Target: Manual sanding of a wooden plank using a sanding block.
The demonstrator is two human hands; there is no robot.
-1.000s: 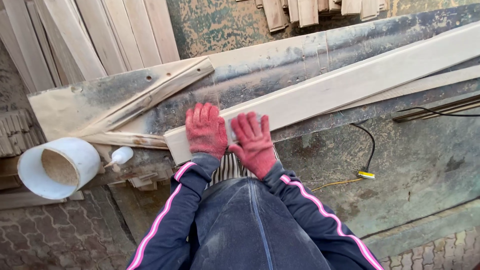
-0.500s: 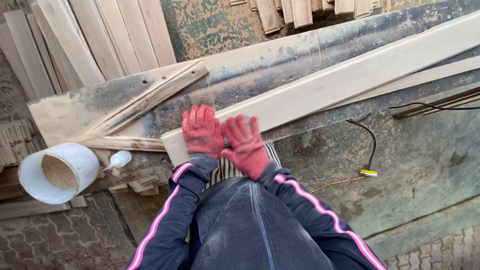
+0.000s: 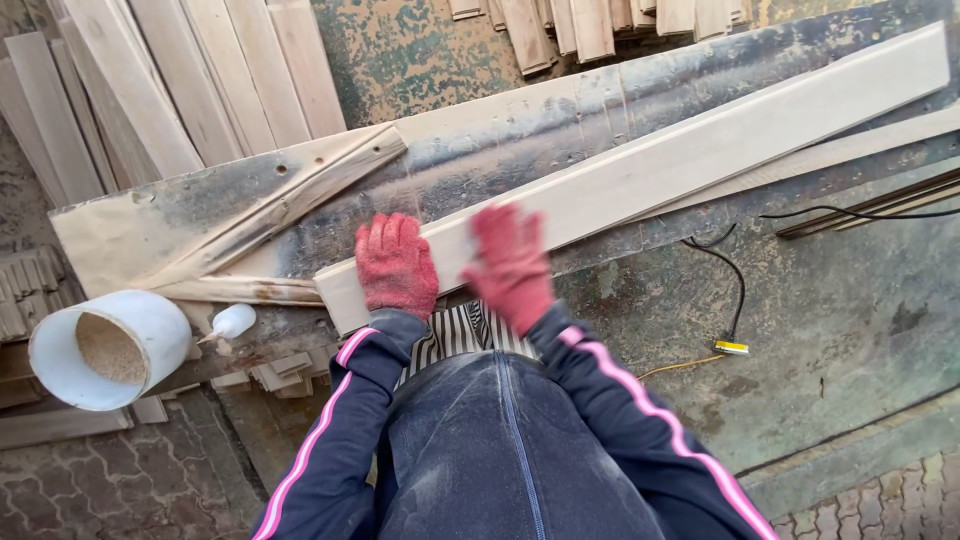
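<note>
Red-gloved left hand (image 3: pixel 396 265) and right hand (image 3: pixel 512 265) on one plank (image 3: pixel 700 150)

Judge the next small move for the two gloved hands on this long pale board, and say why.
Probably a sweep of the right hand farther along the pale board. That hand is motion-blurred on the board's top face, while the left hand lies flat near the board's near end, apparently pinning it. Most of the board's length beyond the hands lies untouched on the dusty metal bench.

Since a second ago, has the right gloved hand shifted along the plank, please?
Yes. The right hand has slid rightward along the pale plank, away from the left hand, which rests near the plank's end; a gap now separates them.
</note>
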